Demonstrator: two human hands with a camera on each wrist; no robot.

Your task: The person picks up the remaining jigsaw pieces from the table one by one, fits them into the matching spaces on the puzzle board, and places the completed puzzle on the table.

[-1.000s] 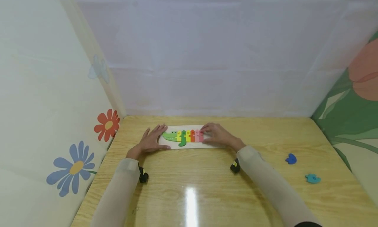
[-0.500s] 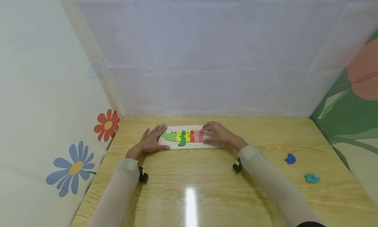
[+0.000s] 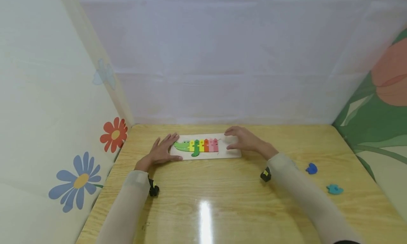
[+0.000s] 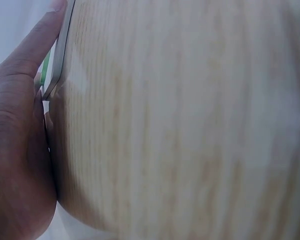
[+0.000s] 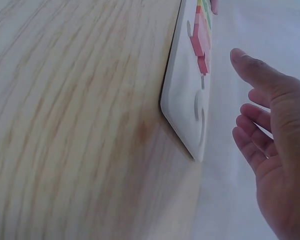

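Note:
A white puzzle board (image 3: 229, 154) lies at the back of the table, with a crocodile of colourful pieces in it: a green head (image 3: 182, 146), yellow, green and orange segments, then pink pieces (image 3: 213, 145). My left hand (image 3: 160, 153) rests at the board's left end, fingers along the top corner and thumb at the lower edge. Above the board's right end hovers my right hand (image 3: 246, 140), fingers loosely bent and holding nothing; the right wrist view shows the hand (image 5: 277, 130) apart from the board. An unfilled recess shows there beyond the pink pieces.
A dark blue puzzle piece (image 3: 312, 168) and a teal puzzle piece (image 3: 335, 189) lie on the wooden table (image 3: 203, 187) to the right. A white cloth wall (image 3: 203, 60) stands behind the table, with flower-printed panels on both sides.
My right hand has let go of the last pink piece, lifted and drawn back to the right, uncovering the board's right end. My left hand has stayed in place.

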